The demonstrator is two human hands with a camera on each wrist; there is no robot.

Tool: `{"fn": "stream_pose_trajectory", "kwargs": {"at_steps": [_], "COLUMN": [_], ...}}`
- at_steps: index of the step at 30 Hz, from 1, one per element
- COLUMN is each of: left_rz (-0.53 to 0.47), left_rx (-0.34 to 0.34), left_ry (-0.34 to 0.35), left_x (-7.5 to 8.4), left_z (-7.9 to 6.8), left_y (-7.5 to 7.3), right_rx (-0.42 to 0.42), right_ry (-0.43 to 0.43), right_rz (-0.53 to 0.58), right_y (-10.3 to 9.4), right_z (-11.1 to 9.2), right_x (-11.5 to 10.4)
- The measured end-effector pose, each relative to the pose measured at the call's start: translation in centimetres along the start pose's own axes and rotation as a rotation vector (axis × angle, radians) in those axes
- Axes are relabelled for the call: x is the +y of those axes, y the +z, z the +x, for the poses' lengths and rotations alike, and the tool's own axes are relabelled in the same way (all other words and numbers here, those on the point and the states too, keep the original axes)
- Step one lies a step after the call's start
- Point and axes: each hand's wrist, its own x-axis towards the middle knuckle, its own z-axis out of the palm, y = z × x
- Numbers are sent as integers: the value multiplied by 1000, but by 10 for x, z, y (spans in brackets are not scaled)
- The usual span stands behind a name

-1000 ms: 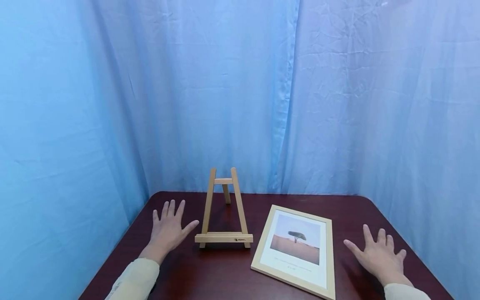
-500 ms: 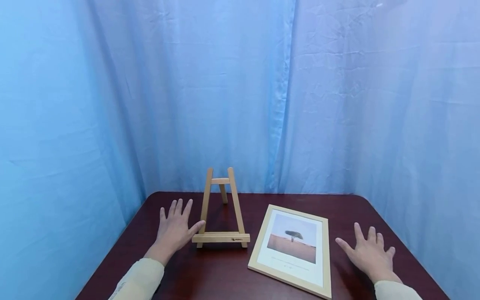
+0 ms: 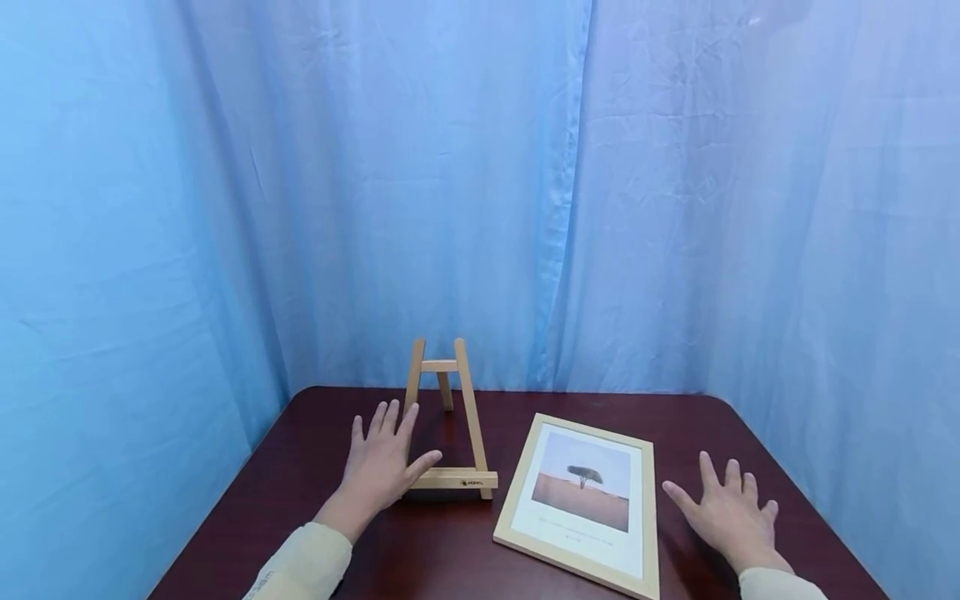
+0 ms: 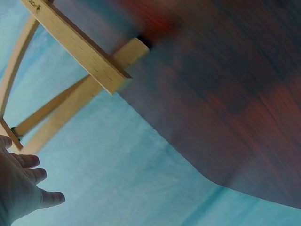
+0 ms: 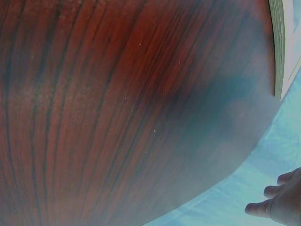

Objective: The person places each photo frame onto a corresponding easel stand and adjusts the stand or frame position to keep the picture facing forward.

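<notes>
A small wooden tabletop easel [image 3: 472, 417] stands upright left of centre on the dark red table. In the head view my left hand [image 3: 382, 458], fingers spread, overlaps the easel's left leg and the left end of its ledge. The left wrist view shows the easel [image 4: 80, 52] with the left hand's fingertips [image 4: 38, 175] close to it; whether they touch, I cannot tell. Right of the easel lies a light wood picture frame [image 3: 585, 562] with a print of a lone tree. To the frame's right, my right hand [image 3: 731, 508] is spread and apart from it, holding nothing.
Blue curtains [image 3: 450, 183] hang behind and on both sides of the table. The table [image 3: 420, 550] has rounded far corners and a glossy wood-grain top. One edge of the picture frame [image 5: 279, 52] shows at the upper right of the right wrist view.
My left hand has moved right, from beside the easel to in front of its left leg. My right hand has shifted slightly left, closer to the picture frame. Easel and frame have stayed in place.
</notes>
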Motion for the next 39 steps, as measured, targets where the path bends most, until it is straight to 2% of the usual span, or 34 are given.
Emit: {"fn": "stream_pose_trajectory", "kwargs": {"at_steps": [10,24,31,39], "left_rz": [3,-3,-6,-7], "left_rx": [-15,-4,-63,-75], "left_ry": [57,156,184,225], "left_x": [22,59,79,99], "left_z": [0,5,10,17], "left_y": [2,11,16,27], "right_rx": [-30,-27,-26,-40], "right_ry": [12,24,38,51], "right_rz": [11,-3,-18,-5], "right_y": [4,7,12,14], "right_z": [-2,-4,-6,-7], "right_x": [-5,-5,-5,-9]}}
